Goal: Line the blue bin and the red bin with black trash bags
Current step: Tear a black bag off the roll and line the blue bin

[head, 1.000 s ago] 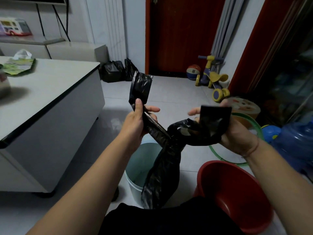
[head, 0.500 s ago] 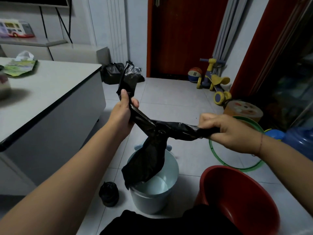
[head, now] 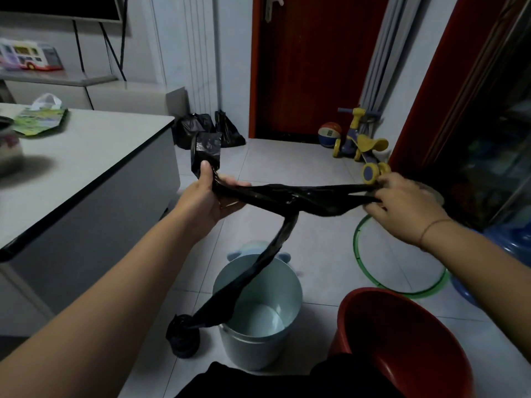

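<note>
Over floor tiles [head: 287, 162], trash bag [head: 290, 195] stretches between hands [head: 208, 202] [head: 405, 209].

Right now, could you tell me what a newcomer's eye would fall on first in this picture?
At centre frame, a black trash bag is stretched between the left hand and the right hand, and its tail trails down across the mouth of the blue bin in this view. That bin stands unlined on the tiled floor, and the red bin to its right is also bare inside.
</note>
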Demonstrator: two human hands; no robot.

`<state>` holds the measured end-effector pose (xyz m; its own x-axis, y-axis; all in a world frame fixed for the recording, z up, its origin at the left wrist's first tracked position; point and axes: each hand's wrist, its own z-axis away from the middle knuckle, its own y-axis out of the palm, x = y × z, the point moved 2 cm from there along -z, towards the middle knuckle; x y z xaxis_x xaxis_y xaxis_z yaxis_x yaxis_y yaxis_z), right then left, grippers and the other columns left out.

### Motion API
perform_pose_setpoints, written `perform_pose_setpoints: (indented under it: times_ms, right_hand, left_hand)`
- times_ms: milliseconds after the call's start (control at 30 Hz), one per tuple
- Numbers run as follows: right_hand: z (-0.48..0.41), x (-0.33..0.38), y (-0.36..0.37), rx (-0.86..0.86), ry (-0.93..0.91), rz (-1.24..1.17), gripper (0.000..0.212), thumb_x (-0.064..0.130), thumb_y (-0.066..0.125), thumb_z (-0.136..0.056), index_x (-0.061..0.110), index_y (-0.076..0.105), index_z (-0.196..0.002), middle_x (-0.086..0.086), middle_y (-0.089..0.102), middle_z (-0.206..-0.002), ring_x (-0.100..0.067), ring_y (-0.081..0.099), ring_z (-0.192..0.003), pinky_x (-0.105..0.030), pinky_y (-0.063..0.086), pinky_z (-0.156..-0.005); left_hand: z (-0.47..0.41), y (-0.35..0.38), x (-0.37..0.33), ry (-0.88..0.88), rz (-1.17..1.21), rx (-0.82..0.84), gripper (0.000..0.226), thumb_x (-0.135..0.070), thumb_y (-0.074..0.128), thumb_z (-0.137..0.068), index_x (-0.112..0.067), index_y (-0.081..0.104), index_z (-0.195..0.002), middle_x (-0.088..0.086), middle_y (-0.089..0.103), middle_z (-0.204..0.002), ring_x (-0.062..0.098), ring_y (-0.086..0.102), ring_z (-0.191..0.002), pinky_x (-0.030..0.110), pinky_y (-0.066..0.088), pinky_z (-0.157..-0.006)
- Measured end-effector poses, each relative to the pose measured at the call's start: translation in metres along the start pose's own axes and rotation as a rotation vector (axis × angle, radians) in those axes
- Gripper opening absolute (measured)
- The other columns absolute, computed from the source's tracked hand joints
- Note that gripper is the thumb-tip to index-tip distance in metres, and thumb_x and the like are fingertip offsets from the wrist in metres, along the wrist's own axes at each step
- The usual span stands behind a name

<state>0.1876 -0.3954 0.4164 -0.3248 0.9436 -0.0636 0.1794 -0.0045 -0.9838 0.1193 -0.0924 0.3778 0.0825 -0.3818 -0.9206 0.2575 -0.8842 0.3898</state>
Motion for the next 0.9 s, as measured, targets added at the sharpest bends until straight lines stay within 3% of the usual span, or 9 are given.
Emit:
perform_pose_setpoints:
  times_ms: [133,267,400,500,567,633,733,833,900]
  right_hand:
    - [0.003,0.020,0.004,0.443,0.346,-1.263,0.058,0.065,0.046,-0.084,0.019,0.052,-0.118,-0.018,0.061,-0.108,-0.036,0.071,-0.083,-0.040,0.060,-0.071]
    - [0.001,0.040,0.015,0.231,0.401,-1.731,0.014,0.014,0.064,-0.086,0.002,0.059,-0.091,-0.018,0.066,-0.091,-0.033,0.068,-0.081,-0.036,0.060,-0.060]
    - [-0.002,0.051,0.023,0.073,0.328,-1.766,0.025,-0.008,0.063,-0.081,-0.009,0.057,-0.105,-0.018,0.065,-0.091,-0.028,0.065,-0.083,-0.027,0.057,-0.055]
    - [0.003,0.055,0.015,0.174,0.041,-1.713,0.028,-0.004,0.060,-0.084,0.003,0.056,-0.111,-0.015,0.061,-0.094,-0.026,0.058,-0.086,-0.023,0.049,-0.055]
    - [0.006,0.056,0.012,0.254,-0.101,-1.635,0.053,-0.004,0.061,-0.084,0.012,0.043,-0.131,-0.015,0.054,-0.103,-0.028,0.053,-0.093,-0.035,0.045,-0.071]
    - [0.004,0.059,0.011,0.263,-0.150,-1.567,0.080,-0.005,0.063,-0.083,0.024,0.023,-0.146,-0.011,0.057,-0.101,-0.025,0.055,-0.097,-0.046,0.042,-0.083]
    - [0.000,0.066,0.005,0.227,-0.188,-1.482,0.081,-0.005,0.059,-0.086,0.031,0.018,-0.145,-0.003,0.065,-0.089,-0.020,0.059,-0.090,-0.042,0.044,-0.076]
    - [-0.003,0.073,-0.003,0.268,-0.235,-1.449,0.082,-0.004,0.060,-0.086,0.030,0.017,-0.147,-0.004,0.067,-0.094,-0.019,0.062,-0.094,-0.043,0.049,-0.077]
    - [-0.003,0.080,-0.008,0.354,-0.299,-1.471,0.079,-0.006,0.060,-0.085,0.026,0.023,-0.147,-0.004,0.066,-0.098,-0.018,0.062,-0.100,-0.042,0.051,-0.087]
  left_hand:
    - [0.017,0.013,0.011,0.007,-0.033,0.081,0.063,-0.050,0.019,-0.099,-0.008,0.065,-0.092,0.009,0.074,-0.090,0.020,0.071,-0.091,0.030,0.057,-0.076]
    - [0.031,0.009,0.037,-0.014,-0.090,0.033,0.062,-0.052,0.019,-0.098,-0.015,0.069,-0.094,0.000,0.075,-0.092,0.012,0.069,-0.092,0.027,0.049,-0.074]
    - [0.042,-0.006,0.051,-0.017,-0.152,-0.109,0.062,-0.054,0.023,-0.097,-0.018,0.072,-0.088,-0.001,0.075,-0.088,0.016,0.066,-0.092,0.031,0.047,-0.078]
    - [0.043,-0.019,0.049,-0.012,-0.121,-0.271,0.057,-0.053,0.027,-0.098,-0.014,0.067,-0.085,0.003,0.071,-0.083,0.018,0.065,-0.084,0.031,0.046,-0.076]
    - [0.040,-0.024,0.047,-0.039,-0.118,-0.332,0.050,-0.049,0.030,-0.099,-0.015,0.065,-0.087,0.006,0.069,-0.092,0.019,0.064,-0.089,0.030,0.046,-0.074]
    - [0.033,-0.028,0.046,-0.067,-0.181,-0.476,0.038,-0.044,0.041,-0.097,-0.014,0.063,-0.105,0.012,0.065,-0.113,0.029,0.058,-0.112,0.037,0.048,-0.086]
    - [0.042,-0.027,0.028,0.025,-0.546,-0.733,0.073,-0.051,0.054,-0.088,-0.011,0.030,-0.144,0.015,0.031,-0.150,0.033,0.028,-0.139,0.050,0.025,-0.113]
    - [0.058,-0.001,0.006,0.431,-0.892,-0.580,0.084,-0.056,0.056,-0.084,-0.014,0.022,-0.148,0.009,0.024,-0.154,0.026,0.019,-0.142,0.048,0.017,-0.116]
    - [0.056,0.019,0.003,0.448,-0.991,-0.302,0.077,-0.058,0.059,-0.081,-0.020,0.034,-0.143,0.002,0.041,-0.143,0.020,0.035,-0.134,0.044,0.031,-0.110]
